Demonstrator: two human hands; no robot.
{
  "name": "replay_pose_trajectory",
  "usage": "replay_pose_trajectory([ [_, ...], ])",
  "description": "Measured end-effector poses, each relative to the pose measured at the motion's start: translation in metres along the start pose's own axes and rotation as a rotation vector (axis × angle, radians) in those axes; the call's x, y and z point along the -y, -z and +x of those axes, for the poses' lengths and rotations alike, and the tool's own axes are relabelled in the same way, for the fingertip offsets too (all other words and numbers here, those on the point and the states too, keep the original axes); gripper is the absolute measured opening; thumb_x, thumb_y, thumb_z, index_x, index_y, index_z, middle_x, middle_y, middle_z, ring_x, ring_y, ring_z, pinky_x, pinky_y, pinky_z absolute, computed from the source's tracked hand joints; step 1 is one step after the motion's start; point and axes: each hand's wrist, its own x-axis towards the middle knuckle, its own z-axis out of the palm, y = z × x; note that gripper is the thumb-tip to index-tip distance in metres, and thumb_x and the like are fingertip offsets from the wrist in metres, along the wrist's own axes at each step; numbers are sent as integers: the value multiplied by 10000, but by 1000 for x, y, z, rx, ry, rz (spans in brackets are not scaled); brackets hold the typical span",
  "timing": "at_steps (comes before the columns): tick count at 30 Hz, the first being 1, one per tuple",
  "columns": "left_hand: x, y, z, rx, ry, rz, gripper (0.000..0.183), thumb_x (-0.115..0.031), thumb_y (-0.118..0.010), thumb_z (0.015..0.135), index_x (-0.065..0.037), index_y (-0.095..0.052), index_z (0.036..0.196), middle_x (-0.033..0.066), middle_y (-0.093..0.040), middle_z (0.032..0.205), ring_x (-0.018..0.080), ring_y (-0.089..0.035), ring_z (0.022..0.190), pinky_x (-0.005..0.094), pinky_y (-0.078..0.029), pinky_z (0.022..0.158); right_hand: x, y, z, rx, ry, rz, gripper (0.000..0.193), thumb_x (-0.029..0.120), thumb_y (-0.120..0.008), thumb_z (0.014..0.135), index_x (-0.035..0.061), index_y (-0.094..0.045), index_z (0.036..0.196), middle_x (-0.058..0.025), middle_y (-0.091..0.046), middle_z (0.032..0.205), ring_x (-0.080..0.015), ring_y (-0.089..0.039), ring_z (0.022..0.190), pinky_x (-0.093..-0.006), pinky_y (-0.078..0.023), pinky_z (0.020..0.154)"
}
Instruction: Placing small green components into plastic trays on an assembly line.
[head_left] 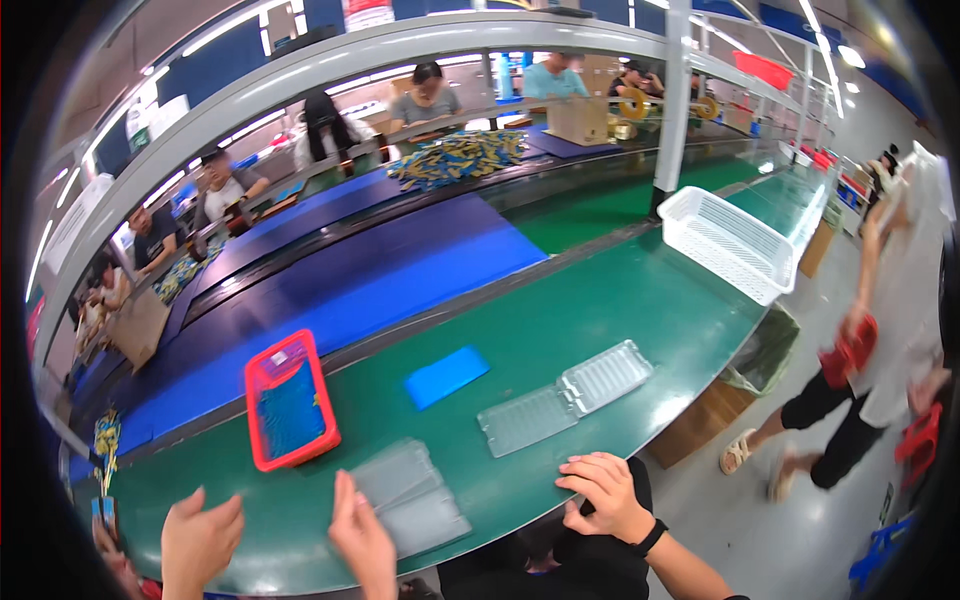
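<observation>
My left hand [362, 530] is open, fingers stretched up, beside the left edge of some clear plastic blister trays [415, 510] on the green bench. My right hand [602, 492], with a dark wristband, rests palm down at the bench's near edge, fingers slightly bent and nothing visible in them. Beyond it lies a clear blister pack [530, 420], opened flat. A flat blue piece [447, 377] lies farther in. The red plastic basket [297, 456] left of it contains blue pieces. An open hand [200, 540] at the lower left seems to be another person's.
A white perforated basket [728, 245] stands at the bench's far right, near a metal post [672, 120]. Beyond the blue belt [400, 270], several people sit by a pile of blue and yellow pieces [455, 160]. Someone stands on the right-hand floor, near a cardboard box [700, 420].
</observation>
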Motion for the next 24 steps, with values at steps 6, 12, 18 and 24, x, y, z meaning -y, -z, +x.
replay_pose_trajectory([
  [6,-27,-59,-1,85,-67,31,371,-75,-544,1050,114,-610,1362,301,-556,1488,417,-493,1446,421,-399,1182,-3,9,-3,44,-33,-64,391,155,-742,677,121,-715,1066,-48,-707,1181,-251,-665,1150,-451,-488,1026],
  [12,-43,-25,-15,-189,-61,-181,329,-107,-490,1081,111,-688,1228,260,-689,1296,370,-625,1294,407,-466,1094,8,27,10,134,-62,71,384,159,-771,701,104,-722,1078,-64,-698,1208,-276,-650,1184,-469,-476,1049],
  [18,-19,5,-66,-287,-368,-60,298,-119,-485,1023,57,-669,870,142,-678,846,254,-625,823,371,-498,788,8,38,31,61,-50,206,325,56,-765,689,84,-735,1012,-81,-723,1101,-293,-699,1026,-429,-525,889],
  [24,-9,12,-70,-282,-376,55,265,-102,-504,1005,45,-641,833,133,-658,793,258,-614,782,369,-491,760,-7,42,62,-76,-61,145,324,-42,-724,676,62,-714,983,-104,-716,1075,-330,-683,1004,-427,-536,884],
])
